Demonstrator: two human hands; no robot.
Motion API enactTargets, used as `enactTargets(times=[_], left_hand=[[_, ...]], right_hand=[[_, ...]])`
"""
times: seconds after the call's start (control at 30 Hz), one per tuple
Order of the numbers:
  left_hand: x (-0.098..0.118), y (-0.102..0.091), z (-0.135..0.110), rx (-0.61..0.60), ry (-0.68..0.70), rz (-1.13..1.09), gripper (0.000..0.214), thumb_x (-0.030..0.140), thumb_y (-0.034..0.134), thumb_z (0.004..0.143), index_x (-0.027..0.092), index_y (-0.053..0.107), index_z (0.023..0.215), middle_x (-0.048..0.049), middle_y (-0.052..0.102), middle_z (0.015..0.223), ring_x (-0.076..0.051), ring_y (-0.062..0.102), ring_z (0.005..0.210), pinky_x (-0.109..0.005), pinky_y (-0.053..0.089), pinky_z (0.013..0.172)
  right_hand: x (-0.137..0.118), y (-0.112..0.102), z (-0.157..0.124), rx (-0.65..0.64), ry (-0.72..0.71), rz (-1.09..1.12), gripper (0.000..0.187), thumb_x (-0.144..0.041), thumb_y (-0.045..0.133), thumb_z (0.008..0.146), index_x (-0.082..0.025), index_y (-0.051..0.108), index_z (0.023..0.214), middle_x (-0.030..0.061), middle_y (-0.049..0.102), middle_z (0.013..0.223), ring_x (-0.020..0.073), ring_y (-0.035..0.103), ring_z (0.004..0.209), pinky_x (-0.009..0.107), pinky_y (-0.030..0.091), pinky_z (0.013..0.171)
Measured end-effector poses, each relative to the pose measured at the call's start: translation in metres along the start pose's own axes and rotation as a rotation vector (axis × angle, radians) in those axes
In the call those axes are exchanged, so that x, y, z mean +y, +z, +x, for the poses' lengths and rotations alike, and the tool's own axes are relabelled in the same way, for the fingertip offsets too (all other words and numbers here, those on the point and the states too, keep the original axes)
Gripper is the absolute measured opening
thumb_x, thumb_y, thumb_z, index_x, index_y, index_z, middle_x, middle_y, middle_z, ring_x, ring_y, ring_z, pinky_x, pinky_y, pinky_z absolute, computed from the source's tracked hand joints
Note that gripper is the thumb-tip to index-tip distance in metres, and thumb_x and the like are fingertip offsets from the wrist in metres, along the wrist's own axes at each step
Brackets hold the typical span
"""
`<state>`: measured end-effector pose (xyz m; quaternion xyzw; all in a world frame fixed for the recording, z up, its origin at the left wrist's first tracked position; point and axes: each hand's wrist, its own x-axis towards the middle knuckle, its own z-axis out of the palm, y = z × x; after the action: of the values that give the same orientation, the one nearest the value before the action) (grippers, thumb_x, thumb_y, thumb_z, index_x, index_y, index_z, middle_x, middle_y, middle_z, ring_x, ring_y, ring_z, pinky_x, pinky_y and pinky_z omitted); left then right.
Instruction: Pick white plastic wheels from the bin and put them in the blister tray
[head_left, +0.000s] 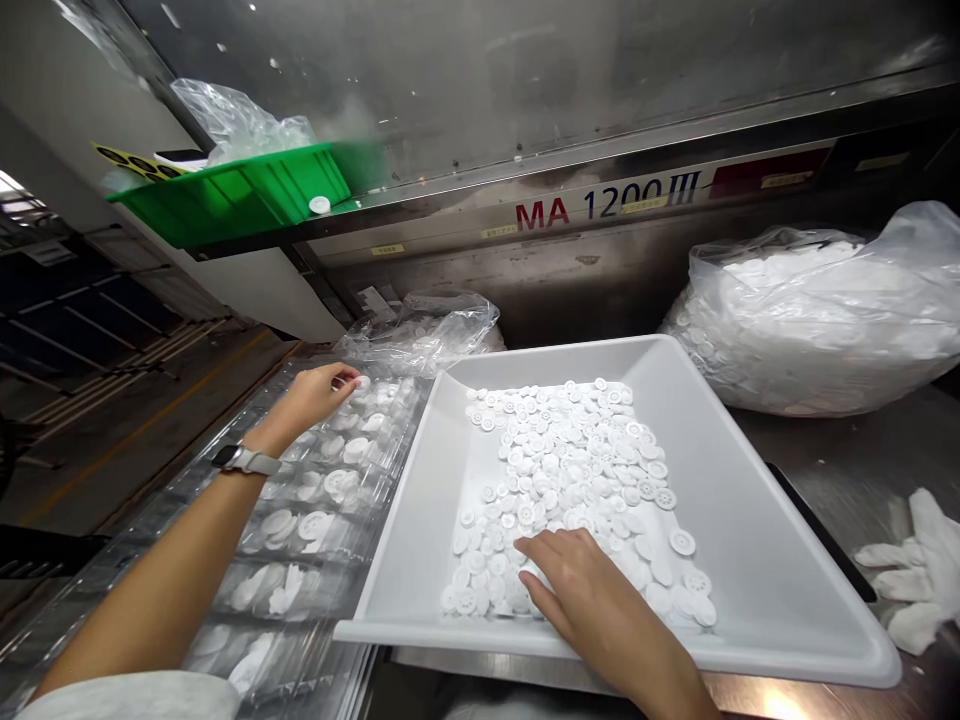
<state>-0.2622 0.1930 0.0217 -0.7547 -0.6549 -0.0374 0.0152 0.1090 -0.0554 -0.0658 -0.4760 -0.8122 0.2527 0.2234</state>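
Note:
My left hand [319, 395], with a watch on its wrist, pinches a small white plastic disc [363, 383]. It is above the far end of a clear plastic compartment tray [401, 425], whose pockets hold white discs [341, 484]. My right hand [574, 590] rests over the near part of a light grey tub [750, 500], with thumb and fingers apart. Its fingertips touch or hover just over a loose spread of round white discs [570, 455]. Whether a disc lies under those fingers is hidden.
Bags of white discs lie behind [427, 335] and right of the tub [825, 320]. A white glove [919, 575] lies at the right. A green bin [240, 195] with clear plastic sits on the machine ledge [450, 215], a loose disc [319, 205] beside it.

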Motion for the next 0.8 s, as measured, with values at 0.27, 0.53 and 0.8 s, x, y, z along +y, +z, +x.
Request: enactTargets(times=[0.27,0.53,0.8], left_hand=[[0.003,0.009,-0.007,-0.052,0.008,0.005,0.025,0.038,0.056,0.090,0.018,0.063,0.105,-0.0065,0.063,0.110,-0.020,0.061,0.096,-0.039,0.053,0.084],[0.004,0.001,-0.019,-0.046,-0.024,-0.021,0.029,0.039,0.055,0.091,0.017,0.061,0.108,-0.0064,0.063,0.110,-0.020,0.062,0.095,-0.039,0.053,0.082],[0.015,-0.030,-0.060,0.005,0.024,-0.055,0.030,0.039,0.055,0.091,0.016,0.061,0.109,-0.0070,0.063,0.110,-0.021,0.061,0.096,-0.043,0.051,0.086]], right_hand=[[-0.002,-0.002,0.000,-0.014,0.016,0.004,0.013,-0.015,0.044,0.096,-0.019,0.057,0.095,0.0032,0.062,0.093,0.0220,0.060,0.088,0.042,0.050,0.080],[-0.001,-0.002,0.000,-0.038,0.041,-0.023,0.015,-0.016,0.044,0.096,-0.020,0.058,0.099,0.0030,0.063,0.096,0.0213,0.060,0.091,0.041,0.050,0.083],[-0.002,-0.004,-0.001,-0.179,0.116,-0.121,0.031,-0.021,0.041,0.097,-0.020,0.057,0.124,0.0095,0.064,0.112,0.0253,0.063,0.098,0.047,0.053,0.085]])
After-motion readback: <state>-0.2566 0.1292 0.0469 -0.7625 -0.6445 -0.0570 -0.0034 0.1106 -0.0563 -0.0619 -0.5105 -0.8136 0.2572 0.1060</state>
